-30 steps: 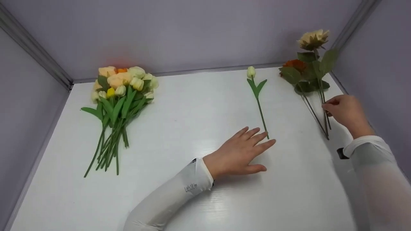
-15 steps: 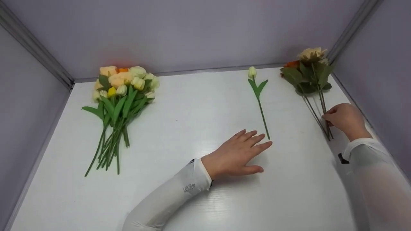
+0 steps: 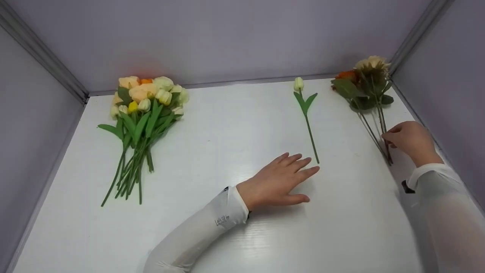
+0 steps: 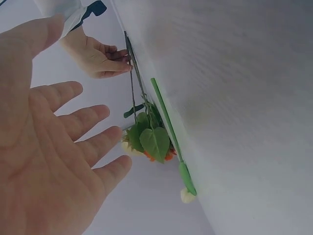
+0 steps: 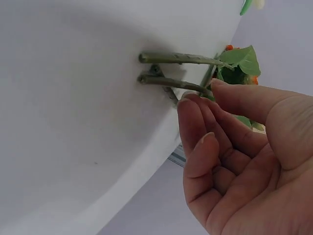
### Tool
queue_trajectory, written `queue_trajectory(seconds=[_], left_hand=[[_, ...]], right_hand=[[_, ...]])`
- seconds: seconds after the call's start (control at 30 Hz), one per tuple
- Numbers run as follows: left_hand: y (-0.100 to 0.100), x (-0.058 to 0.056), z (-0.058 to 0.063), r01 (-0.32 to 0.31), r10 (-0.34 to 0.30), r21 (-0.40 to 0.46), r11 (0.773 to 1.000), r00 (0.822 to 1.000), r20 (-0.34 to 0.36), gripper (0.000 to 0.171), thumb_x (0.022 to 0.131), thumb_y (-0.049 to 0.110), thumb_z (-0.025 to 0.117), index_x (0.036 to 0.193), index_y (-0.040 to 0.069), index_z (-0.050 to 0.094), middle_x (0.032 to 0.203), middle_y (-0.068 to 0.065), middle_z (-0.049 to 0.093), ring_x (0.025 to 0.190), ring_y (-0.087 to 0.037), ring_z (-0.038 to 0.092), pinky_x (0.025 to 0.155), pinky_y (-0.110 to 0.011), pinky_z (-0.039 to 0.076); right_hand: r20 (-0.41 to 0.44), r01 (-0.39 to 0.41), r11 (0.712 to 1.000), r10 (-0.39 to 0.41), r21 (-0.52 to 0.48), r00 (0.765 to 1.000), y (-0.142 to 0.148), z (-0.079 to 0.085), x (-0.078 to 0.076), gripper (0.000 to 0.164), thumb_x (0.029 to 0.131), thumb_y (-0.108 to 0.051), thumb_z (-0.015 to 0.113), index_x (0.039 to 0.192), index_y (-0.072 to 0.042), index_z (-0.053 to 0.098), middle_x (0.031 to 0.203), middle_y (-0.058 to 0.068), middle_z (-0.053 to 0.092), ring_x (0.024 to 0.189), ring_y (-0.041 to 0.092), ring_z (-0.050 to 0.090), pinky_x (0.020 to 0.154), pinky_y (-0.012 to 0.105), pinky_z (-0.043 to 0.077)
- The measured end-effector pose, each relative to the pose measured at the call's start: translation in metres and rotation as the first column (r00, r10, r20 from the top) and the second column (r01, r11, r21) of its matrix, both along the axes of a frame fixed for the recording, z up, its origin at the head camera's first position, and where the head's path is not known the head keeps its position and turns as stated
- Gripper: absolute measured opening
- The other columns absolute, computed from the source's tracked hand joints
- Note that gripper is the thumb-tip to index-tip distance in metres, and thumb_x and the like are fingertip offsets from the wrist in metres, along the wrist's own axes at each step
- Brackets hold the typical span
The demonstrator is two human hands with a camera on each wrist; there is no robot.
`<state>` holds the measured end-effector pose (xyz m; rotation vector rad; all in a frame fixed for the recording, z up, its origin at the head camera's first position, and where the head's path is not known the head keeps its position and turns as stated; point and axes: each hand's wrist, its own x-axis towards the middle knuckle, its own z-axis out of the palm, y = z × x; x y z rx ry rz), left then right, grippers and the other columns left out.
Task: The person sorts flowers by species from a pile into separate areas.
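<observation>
At the right of the head view, my right hand (image 3: 411, 142) pinches the stem of a cream flower (image 3: 372, 64) between thumb and fingertips. That flower lies over an orange flower (image 3: 346, 77), their leaves overlapping and their stems close together. The right wrist view shows several cut stem ends (image 5: 143, 79) close to the white surface. My left hand (image 3: 274, 184) is spread palm down with straight fingers, holding nothing. Just beyond its fingertips lies a single white tulip (image 3: 305, 110) with two green leaves, its stem end close to the hand but apart from it.
On the left of the white table (image 3: 227, 132) lies a mixed bunch (image 3: 142, 125) of peach, cream, yellow and orange flowers, stems towards the person. Grey-lilac panels (image 3: 242, 38) enclose the table at the back and both sides.
My right hand has lowered the cream flower onto the orange one and moved slightly towards the person, then stays almost still. My left hand has shifted slightly left, away from the tulip's stem.
</observation>
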<state>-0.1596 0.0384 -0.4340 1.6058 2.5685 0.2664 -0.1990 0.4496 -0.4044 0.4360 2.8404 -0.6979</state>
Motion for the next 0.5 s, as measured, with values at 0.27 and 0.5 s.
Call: queue_trajectory(seconds=[0.27, 0.5], left_hand=[[-0.015, -0.011, -0.001, -0.053, 0.053, 0.001, 0.999, 0.999, -0.006, 0.075, 0.103, 0.057, 0.052, 0.164, 0.025, 0.024, 0.167, -0.005, 0.027, 0.154, -0.024, 0.021, 0.125, -0.042, 0.010], [-0.057, -0.036, -0.004, -0.224, 0.224, 0.040, 0.974, 0.975, 0.018, 0.068, 0.104, 0.048, 0.056, 0.162, 0.020, 0.032, 0.163, -0.006, 0.036, 0.150, -0.026, 0.031, 0.124, -0.044, 0.019]], right_hand=[[-0.176, 0.018, 1.000, -0.022, -0.025, 0.984, -0.024, 0.014, -0.001, 0.064, 0.105, -0.051, 0.045, 0.135, 0.003, 0.059, 0.130, 0.029, 0.058, 0.107, 0.044, 0.057, 0.080, 0.057, 0.048], [-0.323, -0.137, 0.990, 0.124, -0.018, 0.938, -0.087, 0.012, -0.008, 0.055, 0.105, -0.046, 0.052, 0.135, -0.001, 0.063, 0.130, 0.024, 0.061, 0.117, 0.043, 0.056, 0.094, 0.061, 0.044]])
